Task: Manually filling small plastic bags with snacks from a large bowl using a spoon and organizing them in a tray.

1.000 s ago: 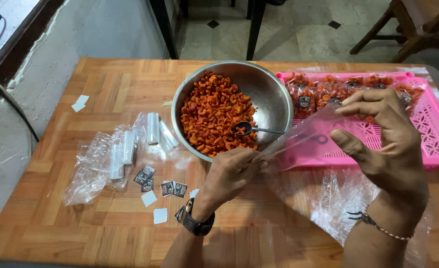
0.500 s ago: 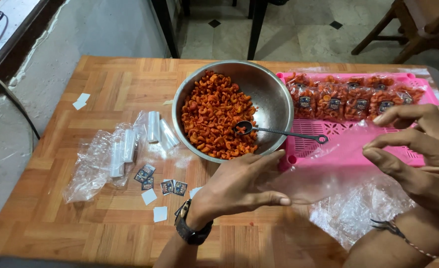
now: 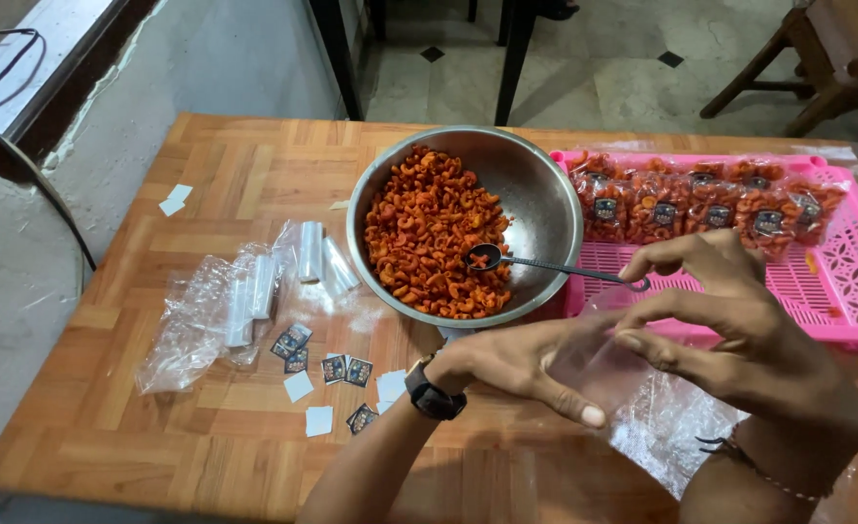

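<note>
Over the wooden table (image 3: 206, 446), in front of the steel bowl of orange snacks (image 3: 463, 223), our left hand (image 3: 516, 364) and right hand (image 3: 729, 330) pinch a small clear bag (image 3: 598, 374); we should rub its mouth open gently.

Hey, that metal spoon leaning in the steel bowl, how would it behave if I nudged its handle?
The spoon probably pivots or slides, since its handle only rests on the bowl rim. Smooth steel likely gives little grip. Its scoop holds a few orange snacks, which might spill.
</note>
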